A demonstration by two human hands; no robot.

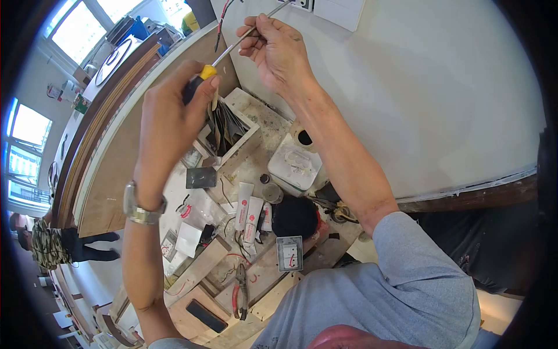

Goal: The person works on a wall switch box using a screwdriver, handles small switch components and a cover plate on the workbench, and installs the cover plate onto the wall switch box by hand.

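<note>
My left hand (171, 107), with a metal watch (144, 203) on its wrist, is wrapped round the yellow-and-black handle of a screwdriver (224, 56). The long shaft slants up and right. Farther along it, my right hand (279, 52) pinches the shaft between thumb and fingers. At the top edge of the view, the shaft's far end reaches a white electrical fitting (302, 3) on the pale panel; the exact contact at the tip is cut off. Red and black wires (221, 26) hang just left of my right hand.
Below lies a cluttered work surface with pliers (240, 291), a phone (207, 315), white-and-red tubes (244, 206), a grey box with a socket (289, 254) and a white lidded tub (295, 161). An open box (232, 136) holds dark sheets. Another person (70, 244) stands at far left.
</note>
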